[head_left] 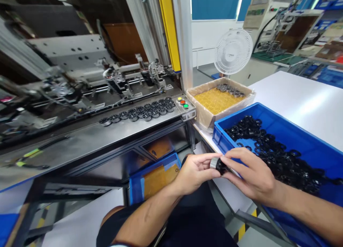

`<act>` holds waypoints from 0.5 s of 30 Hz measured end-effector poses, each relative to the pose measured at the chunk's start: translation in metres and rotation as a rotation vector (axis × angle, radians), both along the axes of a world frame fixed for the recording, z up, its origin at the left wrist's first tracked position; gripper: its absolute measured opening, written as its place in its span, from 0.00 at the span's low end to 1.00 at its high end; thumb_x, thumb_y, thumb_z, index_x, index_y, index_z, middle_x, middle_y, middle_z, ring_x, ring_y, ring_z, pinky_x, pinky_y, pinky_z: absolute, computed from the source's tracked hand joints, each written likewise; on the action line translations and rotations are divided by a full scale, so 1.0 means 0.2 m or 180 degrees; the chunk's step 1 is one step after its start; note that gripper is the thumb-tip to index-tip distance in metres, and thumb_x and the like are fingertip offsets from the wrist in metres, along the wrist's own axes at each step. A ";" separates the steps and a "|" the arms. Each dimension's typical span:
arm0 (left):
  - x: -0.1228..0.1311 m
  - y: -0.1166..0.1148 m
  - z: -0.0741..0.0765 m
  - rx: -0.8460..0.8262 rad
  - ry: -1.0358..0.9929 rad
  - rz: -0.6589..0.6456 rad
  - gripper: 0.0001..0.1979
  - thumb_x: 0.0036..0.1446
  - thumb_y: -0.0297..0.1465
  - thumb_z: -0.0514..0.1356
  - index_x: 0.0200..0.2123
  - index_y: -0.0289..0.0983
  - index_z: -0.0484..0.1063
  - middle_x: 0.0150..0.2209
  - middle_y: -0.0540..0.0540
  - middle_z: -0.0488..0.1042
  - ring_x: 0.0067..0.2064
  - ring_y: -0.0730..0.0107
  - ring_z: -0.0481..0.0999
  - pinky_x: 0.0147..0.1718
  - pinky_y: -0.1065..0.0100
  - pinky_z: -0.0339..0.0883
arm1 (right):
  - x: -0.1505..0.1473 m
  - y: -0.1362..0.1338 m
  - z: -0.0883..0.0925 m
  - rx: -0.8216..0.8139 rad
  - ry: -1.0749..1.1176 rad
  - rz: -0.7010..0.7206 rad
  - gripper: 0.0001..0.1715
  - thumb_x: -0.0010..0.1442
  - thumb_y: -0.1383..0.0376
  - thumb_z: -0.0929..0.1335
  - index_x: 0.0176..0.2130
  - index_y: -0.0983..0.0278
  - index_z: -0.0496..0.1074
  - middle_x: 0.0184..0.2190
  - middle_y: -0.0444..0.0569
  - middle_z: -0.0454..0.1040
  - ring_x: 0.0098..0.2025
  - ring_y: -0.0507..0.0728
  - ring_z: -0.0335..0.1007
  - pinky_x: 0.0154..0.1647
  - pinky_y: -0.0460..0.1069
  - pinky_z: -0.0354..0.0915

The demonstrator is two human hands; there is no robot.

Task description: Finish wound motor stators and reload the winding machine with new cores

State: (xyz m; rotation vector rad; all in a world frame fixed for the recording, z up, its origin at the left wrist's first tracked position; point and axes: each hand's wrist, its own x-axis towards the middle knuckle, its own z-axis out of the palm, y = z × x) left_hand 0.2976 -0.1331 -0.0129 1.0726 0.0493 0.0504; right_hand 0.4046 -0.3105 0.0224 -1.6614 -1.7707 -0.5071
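Note:
In front of my lap I hold a small round part (215, 164), a silvery metal ring with a black plastic piece at its right side. My left hand (194, 172) pinches the metal ring between thumb and fingers. From the right, my right hand (249, 172) closes its thumb and fingers on the black side of the same part. The fingers partly cover it, so I cannot tell whether the black piece is fully seated in the ring. Close to my right hand is a blue bin (281, 124) of loose black plastic parts (278, 157).
Rows of ring parts (152, 109) line the metal machine ledge (88, 147), beside a button box (183, 106). Pliers (32, 156) lie at left. A carton (209, 120) with more rings stands behind the blue bin, before a white fan (233, 52). Below sits another blue bin (131, 190).

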 end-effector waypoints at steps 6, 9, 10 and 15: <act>-0.04 -0.07 -0.03 0.0519 -0.0266 0.0189 0.25 0.63 0.38 0.62 0.60 0.36 0.70 0.58 0.37 0.75 0.60 0.52 0.73 0.61 0.57 0.66 | 0.00 0.00 -0.02 0.0033 -0.0083 -0.0037 0.20 0.62 0.70 0.70 0.54 0.72 0.70 0.44 0.59 0.75 0.48 0.61 0.71 0.46 0.58 0.73; -0.06 -0.09 -0.03 0.0494 -0.0184 0.0103 0.23 0.65 0.36 0.59 0.61 0.38 0.69 0.59 0.38 0.74 0.59 0.53 0.74 0.60 0.56 0.67 | 0.01 0.02 0.00 0.0073 0.0803 -0.0184 0.20 0.63 0.63 0.70 0.53 0.70 0.71 0.47 0.60 0.74 0.47 0.57 0.73 0.47 0.55 0.74; -0.06 -0.10 -0.02 0.0494 -0.0195 0.0105 0.23 0.65 0.36 0.60 0.61 0.39 0.69 0.59 0.38 0.74 0.59 0.53 0.75 0.59 0.57 0.68 | 0.02 0.02 -0.01 0.0067 0.1076 -0.0178 0.20 0.64 0.63 0.70 0.53 0.69 0.72 0.47 0.59 0.74 0.46 0.56 0.73 0.46 0.53 0.74; -0.07 -0.13 0.00 0.0838 -0.0317 0.0310 0.22 0.63 0.35 0.61 0.60 0.38 0.70 0.58 0.39 0.74 0.59 0.54 0.74 0.58 0.59 0.69 | 0.03 0.03 -0.03 0.0167 0.1353 -0.0036 0.13 0.64 0.69 0.69 0.49 0.71 0.74 0.39 0.55 0.78 0.43 0.55 0.75 0.45 0.51 0.74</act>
